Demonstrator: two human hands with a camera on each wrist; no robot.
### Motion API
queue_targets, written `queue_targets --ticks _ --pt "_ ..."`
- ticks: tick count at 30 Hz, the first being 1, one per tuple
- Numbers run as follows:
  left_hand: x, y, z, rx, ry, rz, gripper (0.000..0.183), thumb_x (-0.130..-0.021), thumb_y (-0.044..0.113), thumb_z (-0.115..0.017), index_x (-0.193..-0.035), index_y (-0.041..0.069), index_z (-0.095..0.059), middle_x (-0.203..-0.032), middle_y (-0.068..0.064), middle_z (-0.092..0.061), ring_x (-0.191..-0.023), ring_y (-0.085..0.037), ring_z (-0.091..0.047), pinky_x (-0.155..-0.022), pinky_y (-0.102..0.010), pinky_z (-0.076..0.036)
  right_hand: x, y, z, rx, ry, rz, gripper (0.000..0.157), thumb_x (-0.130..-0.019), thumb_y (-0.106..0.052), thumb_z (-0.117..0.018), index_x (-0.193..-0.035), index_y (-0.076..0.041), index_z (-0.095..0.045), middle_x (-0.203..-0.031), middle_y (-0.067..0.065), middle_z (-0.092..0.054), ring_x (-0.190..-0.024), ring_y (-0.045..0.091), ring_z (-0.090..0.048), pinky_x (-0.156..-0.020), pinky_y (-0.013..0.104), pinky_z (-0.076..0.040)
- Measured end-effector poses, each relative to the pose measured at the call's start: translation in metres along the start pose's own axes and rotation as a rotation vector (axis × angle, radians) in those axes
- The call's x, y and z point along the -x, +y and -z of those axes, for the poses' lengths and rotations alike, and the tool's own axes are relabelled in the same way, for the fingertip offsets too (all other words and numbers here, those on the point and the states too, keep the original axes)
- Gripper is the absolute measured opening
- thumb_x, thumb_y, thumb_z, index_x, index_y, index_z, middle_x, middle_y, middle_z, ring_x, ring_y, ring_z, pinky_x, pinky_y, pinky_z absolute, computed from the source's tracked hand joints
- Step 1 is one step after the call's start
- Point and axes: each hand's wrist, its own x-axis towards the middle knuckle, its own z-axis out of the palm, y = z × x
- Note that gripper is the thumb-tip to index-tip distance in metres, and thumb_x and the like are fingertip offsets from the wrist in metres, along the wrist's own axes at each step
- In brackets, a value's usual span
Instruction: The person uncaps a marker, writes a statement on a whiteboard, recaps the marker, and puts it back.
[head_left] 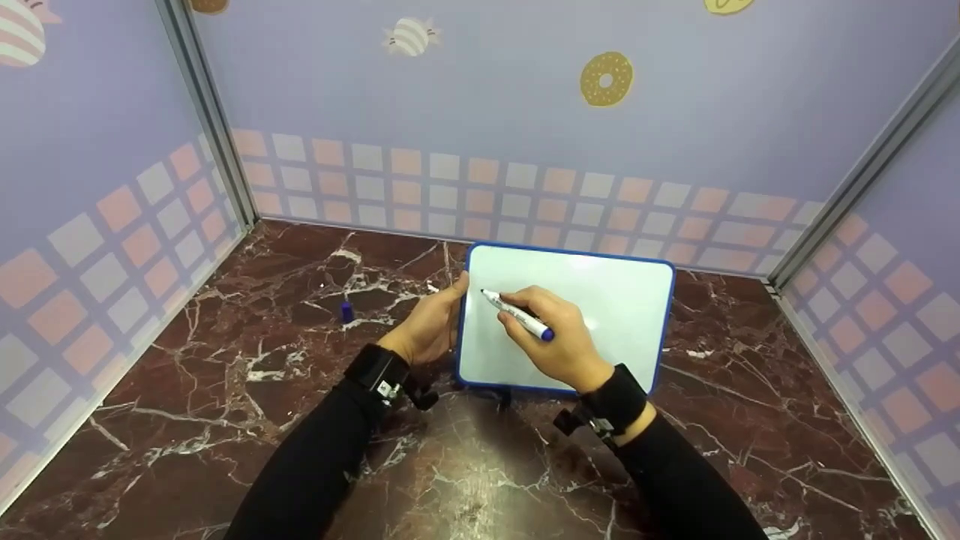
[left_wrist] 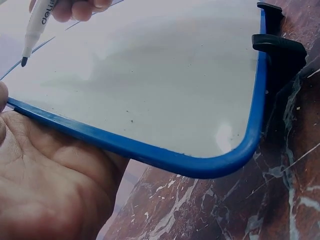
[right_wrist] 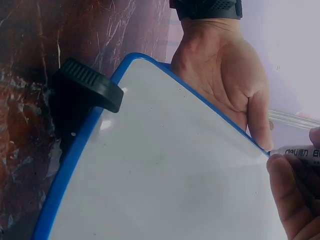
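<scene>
A whiteboard (head_left: 622, 300) with a blue frame stands tilted back on dark feet (left_wrist: 280, 47). My left hand (head_left: 431, 328) holds its left edge, the thumb at the front of the frame and the fingers hidden behind the board. In my right hand (head_left: 564, 339) a white whiteboard marker (head_left: 527, 321) with a blue end is pinched between thumb and fingers. The marker's uncapped dark tip points at the upper left of the board; whether it touches the surface I cannot tell. Only faint specks show on the white surface, no clear writing.
A blue marker cap (head_left: 346, 312) stands on the dark red marbled table (head_left: 247, 420), left of the left hand. Patterned panels (head_left: 510, 112) enclose the back and both sides, with grey metal posts (head_left: 214, 112) at the corners. Black straps with small devices sit on both wrists.
</scene>
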Motion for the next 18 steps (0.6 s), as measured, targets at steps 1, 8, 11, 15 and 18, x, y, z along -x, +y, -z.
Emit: queue_targets --ticks 1,8,11,15,18 --pt "-0.0001 -0.0001 -0.0001 0.002 -0.004 0.002 0.067 -0.12 0.058 -0.03 -0.151 0.006 -0.057 -0.132 -0.009 -0.074 -0.122 -0.028 -0.073 -0.105 -0.049 -0.062 0.0 -0.0001 0.0002 0.001 0.0 0.0 0.021 -0.101 0.004 -0.079 -0.122 0.001 -0.077 -0.107 0.009 -0.079 -0.079 0.02 -0.067 -0.066 0.029 -0.056" --pt "-0.0002 -0.002 0.0006 0.007 -0.004 0.007 0.067 -0.119 0.059 -0.03 -0.151 0.007 -0.057 -0.134 -0.01 -0.074 -0.124 -0.028 -0.072 -0.106 -0.05 -0.061 0.0019 0.0012 -0.0007 0.012 -0.008 -0.025 0.025 -0.102 0.002 -0.08 -0.127 0.001 -0.077 -0.113 0.01 -0.079 -0.087 0.022 -0.071 -0.072 0.034 -0.06" --pt "0.0003 -0.0028 0.0008 0.008 0.002 0.01 0.066 -0.12 0.059 -0.03 -0.151 0.007 -0.057 -0.135 -0.01 -0.074 -0.124 -0.028 -0.072 -0.106 -0.05 -0.061 0.0029 0.0013 -0.0008 0.022 -0.019 -0.036 0.025 -0.102 0.0 -0.08 -0.127 0.002 -0.077 -0.115 0.01 -0.079 -0.091 0.023 -0.072 -0.075 0.035 -0.061" --pt "0.0009 -0.0026 0.0009 0.001 0.006 0.007 0.066 -0.12 0.059 -0.03 -0.151 0.008 -0.058 -0.135 -0.009 -0.074 -0.124 -0.028 -0.072 -0.106 -0.05 -0.061 0.0033 0.001 -0.0006 0.026 -0.035 -0.042 0.025 -0.103 -0.002 -0.08 -0.127 0.003 -0.077 -0.116 0.011 -0.079 -0.095 0.024 -0.073 -0.078 0.037 -0.063" --pt "0.0004 -0.0016 0.0004 -0.005 0.002 -0.002 0.067 -0.119 0.059 -0.03 -0.15 0.007 -0.059 -0.135 -0.01 -0.074 -0.124 -0.029 -0.072 -0.106 -0.051 -0.061 0.0029 0.0012 -0.0005 0.021 -0.037 -0.045 0.025 -0.103 -0.002 -0.08 -0.127 0.003 -0.077 -0.116 0.011 -0.079 -0.096 0.024 -0.073 -0.078 0.037 -0.063"
